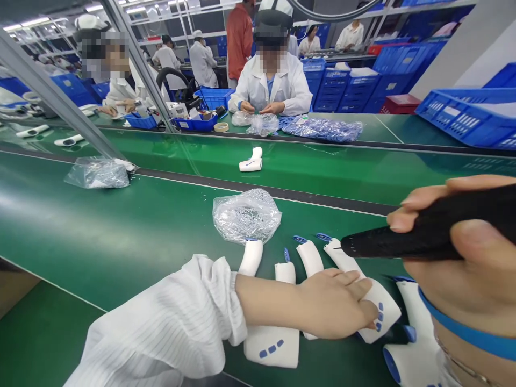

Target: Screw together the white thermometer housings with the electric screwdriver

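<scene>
Several white thermometer-gun housings (272,344) with blue buttons lie in a row on the green bench (121,236) in front of me. My left hand (334,303) rests on top of one housing (381,312), fingers pressed down on it. My right hand (463,258) is close to the camera and grips a black pen-shaped tool (407,236), whose tip points at the top end of that housing. A blue band circles my right wrist.
A clear bag of small parts (246,215) lies just behind the housings. Another bag (98,173) sits far left. One housing (251,160) rides the conveyor. Across it, people in white coats work beside blue bins (463,115).
</scene>
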Motion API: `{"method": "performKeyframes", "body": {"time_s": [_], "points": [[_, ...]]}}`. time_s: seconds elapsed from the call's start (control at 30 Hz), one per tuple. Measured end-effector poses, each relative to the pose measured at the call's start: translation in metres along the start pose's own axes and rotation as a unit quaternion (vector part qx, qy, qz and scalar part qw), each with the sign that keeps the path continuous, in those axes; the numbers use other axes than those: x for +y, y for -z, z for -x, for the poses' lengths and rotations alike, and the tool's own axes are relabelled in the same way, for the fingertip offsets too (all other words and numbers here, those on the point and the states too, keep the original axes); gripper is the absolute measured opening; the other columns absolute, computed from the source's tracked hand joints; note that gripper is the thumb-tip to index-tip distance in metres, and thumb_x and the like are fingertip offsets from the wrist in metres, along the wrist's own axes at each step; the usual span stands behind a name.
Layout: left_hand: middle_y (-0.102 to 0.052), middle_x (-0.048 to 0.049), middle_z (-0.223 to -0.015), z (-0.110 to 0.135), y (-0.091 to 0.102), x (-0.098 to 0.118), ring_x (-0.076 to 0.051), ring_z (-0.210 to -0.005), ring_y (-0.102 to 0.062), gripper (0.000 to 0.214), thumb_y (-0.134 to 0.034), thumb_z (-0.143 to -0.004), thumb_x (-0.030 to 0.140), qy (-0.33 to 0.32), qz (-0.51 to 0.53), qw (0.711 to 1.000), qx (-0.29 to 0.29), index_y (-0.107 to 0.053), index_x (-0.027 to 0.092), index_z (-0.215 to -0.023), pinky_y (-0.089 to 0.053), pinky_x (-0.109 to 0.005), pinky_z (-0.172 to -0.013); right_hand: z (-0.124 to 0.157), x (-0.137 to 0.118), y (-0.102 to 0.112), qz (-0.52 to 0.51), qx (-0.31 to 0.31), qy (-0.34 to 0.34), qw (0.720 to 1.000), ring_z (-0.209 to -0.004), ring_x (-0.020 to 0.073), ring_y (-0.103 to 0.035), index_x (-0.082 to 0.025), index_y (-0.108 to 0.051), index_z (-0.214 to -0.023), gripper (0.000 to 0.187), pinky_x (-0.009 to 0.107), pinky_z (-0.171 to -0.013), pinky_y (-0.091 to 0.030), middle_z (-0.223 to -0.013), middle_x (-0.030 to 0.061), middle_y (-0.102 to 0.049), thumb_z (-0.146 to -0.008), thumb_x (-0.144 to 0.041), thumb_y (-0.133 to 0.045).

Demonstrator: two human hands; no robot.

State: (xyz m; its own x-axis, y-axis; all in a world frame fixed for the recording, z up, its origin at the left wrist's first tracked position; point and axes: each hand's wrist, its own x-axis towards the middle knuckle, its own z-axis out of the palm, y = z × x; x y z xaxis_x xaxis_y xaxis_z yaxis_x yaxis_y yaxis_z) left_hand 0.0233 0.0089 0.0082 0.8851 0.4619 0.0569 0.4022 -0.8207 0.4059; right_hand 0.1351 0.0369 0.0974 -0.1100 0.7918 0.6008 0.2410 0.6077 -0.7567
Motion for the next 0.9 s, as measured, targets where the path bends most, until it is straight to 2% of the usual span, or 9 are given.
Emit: {"method": "performKeyframes", "body": {"time_s": [0.07,0.1,0.17,0.3,0.53,0.73,0.9], "points": [[-0.043,-0.0223,-0.131,0.0,-0.006,-0.001,-0.034,-0.122,-0.04,0.031,-0.045,-0.087,0.032,-0.005,-0.031,0.999,0.01,-0.061,0.01,-0.1,-0.037,-0.043,-0.096,-0.004,0.002,-0.009,-0.111,0.01,-0.025,0.993,-0.064,0.0148,-0.048,-0.021,-0.043,-0.101,0.02,0.032,-0.06,-0.043,-0.087,0.0072,-0.043,-0.086,-0.029,-0.053],[-0.043,-0.0225,-0.131,0.0,-0.007,-0.001,-0.034,-0.122,-0.04,0.031,-0.045,-0.087,0.032,-0.009,-0.04,0.999,0.014,-0.062,0.01,-0.1,-0.037,-0.043,-0.096,-0.004,0.005,-0.011,-0.131,0.014,-0.044,0.99,-0.065,0.0156,-0.049,-0.021,-0.044,-0.1,0.021,0.033,-0.062,-0.043,-0.088,0.0073,-0.044,-0.084,-0.028,-0.055],[-0.043,-0.0219,-0.132,0.002,-0.009,-0.002,-0.034,-0.122,-0.04,0.031,-0.043,-0.087,0.032,-0.014,-0.061,0.998,0.014,-0.063,0.011,-0.098,-0.037,-0.042,-0.096,-0.003,0.013,-0.013,-0.131,0.021,-0.051,0.99,-0.064,0.0171,-0.05,-0.02,-0.046,-0.099,0.024,0.035,-0.063,-0.043,-0.088,0.0075,-0.047,-0.08,-0.029,-0.059],[-0.041,-0.019,-0.134,0.003,-0.005,-0.001,-0.031,-0.124,-0.039,0.032,-0.037,-0.09,0.03,-0.014,-0.111,0.994,-0.007,-0.062,0.014,-0.101,-0.038,-0.039,-0.096,-0.003,0.03,-0.016,-0.171,0.027,-0.022,0.985,-0.058,0.0203,-0.051,-0.018,-0.053,-0.096,0.03,0.035,-0.056,-0.043,-0.083,0.0085,-0.051,-0.072,-0.026,-0.069],[-0.036,-0.0182,-0.137,0.002,-0.001,-0.001,-0.03,-0.126,-0.036,0.034,-0.034,-0.091,0.032,-0.013,-0.126,0.991,-0.04,-0.06,0.017,-0.107,-0.036,-0.037,-0.097,-0.003,0.034,-0.024,-0.16,0.012,-0.035,0.986,-0.059,0.0217,-0.052,-0.016,-0.052,-0.096,0.028,0.037,-0.057,-0.043,-0.083,0.0091,-0.052,-0.072,-0.022,-0.064],[-0.04,-0.0189,-0.135,0.002,-0.001,0.0,-0.031,-0.123,-0.039,0.031,-0.036,-0.089,0.027,-0.014,-0.128,0.991,-0.023,-0.062,0.017,-0.103,-0.037,-0.037,-0.097,-0.004,0.035,-0.028,-0.137,-0.003,-0.046,0.99,-0.062,0.0207,-0.053,-0.015,-0.052,-0.094,0.027,0.032,-0.055,-0.045,-0.079,0.0078,-0.053,-0.071,-0.02,-0.065],[-0.043,-0.02,-0.132,0.002,0.001,0.001,-0.033,-0.122,-0.041,0.031,-0.038,-0.087,0.023,-0.031,-0.134,0.99,-0.013,-0.064,0.016,-0.102,-0.039,-0.038,-0.094,-0.007,0.039,-0.032,-0.13,0.01,-0.064,0.989,-0.061,0.0185,-0.053,-0.015,-0.051,-0.091,0.027,0.029,-0.053,-0.045,-0.08,0.008,-0.053,-0.069,-0.021,-0.066]]}}
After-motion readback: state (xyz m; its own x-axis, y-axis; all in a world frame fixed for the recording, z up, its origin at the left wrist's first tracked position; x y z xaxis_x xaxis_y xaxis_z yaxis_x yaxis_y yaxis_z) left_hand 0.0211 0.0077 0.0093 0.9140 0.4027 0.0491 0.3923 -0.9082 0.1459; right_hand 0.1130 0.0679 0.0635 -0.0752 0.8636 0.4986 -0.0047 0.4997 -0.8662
